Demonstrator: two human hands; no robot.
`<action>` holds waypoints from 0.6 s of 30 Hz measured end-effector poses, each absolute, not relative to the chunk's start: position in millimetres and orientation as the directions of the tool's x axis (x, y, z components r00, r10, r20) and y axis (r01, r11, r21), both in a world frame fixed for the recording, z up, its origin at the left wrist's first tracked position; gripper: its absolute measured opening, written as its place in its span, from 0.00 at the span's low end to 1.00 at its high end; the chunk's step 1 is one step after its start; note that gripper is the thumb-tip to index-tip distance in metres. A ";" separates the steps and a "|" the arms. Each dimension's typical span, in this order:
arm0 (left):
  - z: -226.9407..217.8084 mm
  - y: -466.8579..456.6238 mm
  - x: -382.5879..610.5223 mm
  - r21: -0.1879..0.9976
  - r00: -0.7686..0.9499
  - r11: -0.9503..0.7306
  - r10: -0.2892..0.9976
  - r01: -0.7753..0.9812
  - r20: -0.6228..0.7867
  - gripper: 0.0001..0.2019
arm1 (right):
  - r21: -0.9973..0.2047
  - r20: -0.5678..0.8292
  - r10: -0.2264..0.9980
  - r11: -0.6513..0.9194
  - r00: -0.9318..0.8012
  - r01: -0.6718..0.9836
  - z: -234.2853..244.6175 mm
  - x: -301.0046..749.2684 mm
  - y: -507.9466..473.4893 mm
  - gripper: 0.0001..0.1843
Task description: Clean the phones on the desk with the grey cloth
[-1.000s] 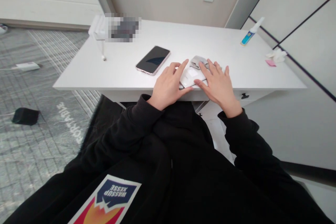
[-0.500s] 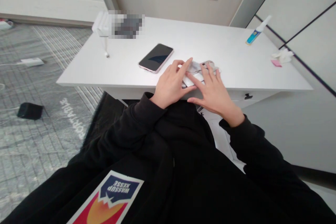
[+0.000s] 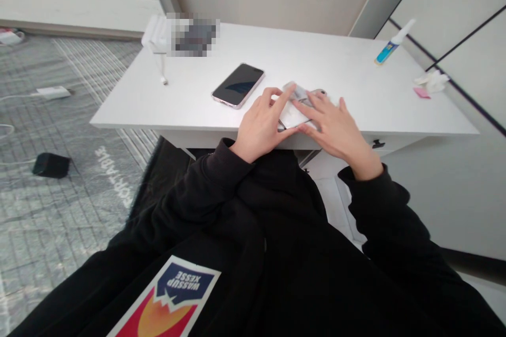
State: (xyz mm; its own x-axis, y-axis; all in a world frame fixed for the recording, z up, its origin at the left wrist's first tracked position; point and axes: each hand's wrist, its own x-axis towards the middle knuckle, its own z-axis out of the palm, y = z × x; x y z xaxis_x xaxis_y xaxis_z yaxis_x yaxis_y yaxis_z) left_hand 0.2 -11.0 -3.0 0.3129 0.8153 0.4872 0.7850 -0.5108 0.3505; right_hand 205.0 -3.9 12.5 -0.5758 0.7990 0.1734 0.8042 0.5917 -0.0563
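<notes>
Remotely, I had a flat, smooth white piece (image 3: 292, 115) at the front edge of the desk (image 3: 158, 110). My right hand (image 3: 335, 127) spread open fingers over it; my left hand (image 3: 261, 125) curved its fingers alongside (gripping or not, I couldn't tell), near a glossy phone (image 3: 239, 86).

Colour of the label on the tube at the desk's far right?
Mostly blue; the label shows in the head view, the only one.

flat white item (image 3: 293, 114) (partly hidden)
</notes>
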 end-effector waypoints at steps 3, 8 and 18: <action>-3.5 -10.9 0.1 0.351 0.325 -0.518 0.814 0.780 0.480 0.42 | -0.044 0.229 0.840 0.514 -0.492 0.857 9.1 211.5 -2.1 0.44; -5.3 -9.9 -0.7 0.363 0.325 -0.525 0.812 0.770 0.485 0.40 | -0.012 0.194 0.751 0.646 -0.632 0.764 3.4 215.3 -10.1 0.45; -3.6 -11.9 -3.6 0.385 0.306 -0.506 0.826 0.772 0.473 0.43 | 0.080 0.208 0.782 0.585 -0.587 0.807 1.2 215.3 1.1 0.44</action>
State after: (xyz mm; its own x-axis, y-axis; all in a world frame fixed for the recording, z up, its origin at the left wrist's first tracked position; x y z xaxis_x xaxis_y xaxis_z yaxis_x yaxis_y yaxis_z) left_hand -3.6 -11.9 -3.6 0.3061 0.8262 0.4729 0.7716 -0.5063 0.3851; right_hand 215.3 1.1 1.2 -0.5872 0.7822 0.2083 0.8072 0.5848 0.0798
